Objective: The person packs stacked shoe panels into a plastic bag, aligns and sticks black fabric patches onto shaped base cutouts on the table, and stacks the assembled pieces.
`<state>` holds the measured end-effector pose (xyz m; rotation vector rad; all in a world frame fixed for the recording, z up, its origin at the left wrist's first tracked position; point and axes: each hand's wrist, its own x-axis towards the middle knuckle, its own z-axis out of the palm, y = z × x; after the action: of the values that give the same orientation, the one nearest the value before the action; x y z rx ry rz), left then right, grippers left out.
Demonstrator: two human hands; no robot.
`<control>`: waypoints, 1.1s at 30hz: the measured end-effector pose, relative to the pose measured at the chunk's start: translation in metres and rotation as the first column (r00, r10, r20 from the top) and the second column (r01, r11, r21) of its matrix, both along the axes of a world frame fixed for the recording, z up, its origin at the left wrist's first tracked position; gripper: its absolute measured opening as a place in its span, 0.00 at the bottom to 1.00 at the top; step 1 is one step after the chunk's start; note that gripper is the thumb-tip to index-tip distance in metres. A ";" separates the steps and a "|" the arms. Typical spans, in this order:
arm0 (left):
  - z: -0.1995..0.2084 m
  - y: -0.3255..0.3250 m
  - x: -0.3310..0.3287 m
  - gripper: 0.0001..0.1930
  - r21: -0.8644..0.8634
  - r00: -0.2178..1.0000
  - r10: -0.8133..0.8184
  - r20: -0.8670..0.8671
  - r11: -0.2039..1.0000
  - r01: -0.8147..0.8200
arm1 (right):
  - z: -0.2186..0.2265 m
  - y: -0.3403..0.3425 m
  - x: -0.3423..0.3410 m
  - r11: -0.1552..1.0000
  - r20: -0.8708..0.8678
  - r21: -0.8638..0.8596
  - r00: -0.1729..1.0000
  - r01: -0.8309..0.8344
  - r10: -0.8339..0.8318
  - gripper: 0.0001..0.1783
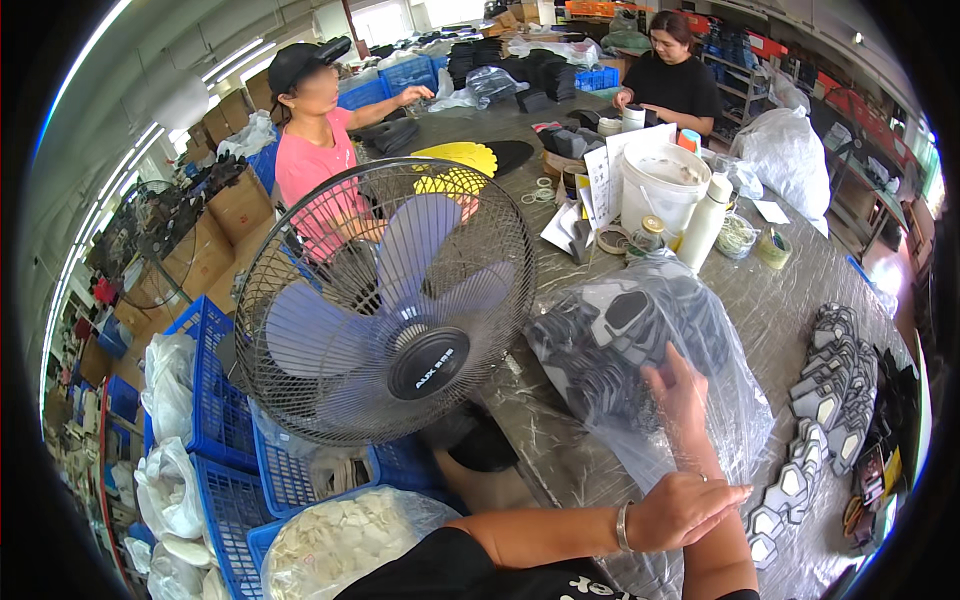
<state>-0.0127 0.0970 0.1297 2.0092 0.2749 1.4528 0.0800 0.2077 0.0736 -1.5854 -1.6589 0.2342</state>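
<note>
A clear plastic bag (735, 400) lies on the table, filled with stacked grey-and-black shaped pads (620, 320). My right hand (682, 395) reaches in at the bag, thumb and forefinger apart against the pads; its other fingers are partly hidden. Film from the bag surrounds that forearm. My left hand (685, 512), with a bracelet (622, 527) at the wrist, crosses over my right forearm, fingers stretched out to the right. No object shows in it. Rows of similar grey-and-white pads (825, 390) lie along the right side of the table.
A large fan (420, 350) stands close on the left. Behind the bag are a white bucket (660, 185), a white bottle (706, 225) and jars. Blue crates (215, 400) and a bag of pale pieces (350, 530) sit below left. Two people (318, 160) work across the table.
</note>
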 end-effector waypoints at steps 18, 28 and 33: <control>0.024 0.007 -0.017 0.07 -0.048 0.968 0.058 -0.242 0.996 -0.072 | -0.004 0.038 -0.021 0.991 -0.095 -0.090 0.991 -0.097 0.089 0.08; 0.006 -0.011 -0.034 0.18 0.294 0.831 0.435 -0.347 0.892 -0.344 | -0.015 -0.236 0.085 0.995 -0.109 -0.003 0.989 0.099 -0.099 0.08; -0.007 -0.052 -0.003 0.16 0.418 0.922 0.152 -0.357 0.908 0.012 | -0.025 -0.355 0.155 0.724 0.055 -0.258 0.758 0.639 -0.650 0.17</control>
<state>-0.0161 0.0455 0.1225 2.6609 0.2166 1.2209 0.2354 -0.1477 0.0482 -2.2474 -0.9687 0.1153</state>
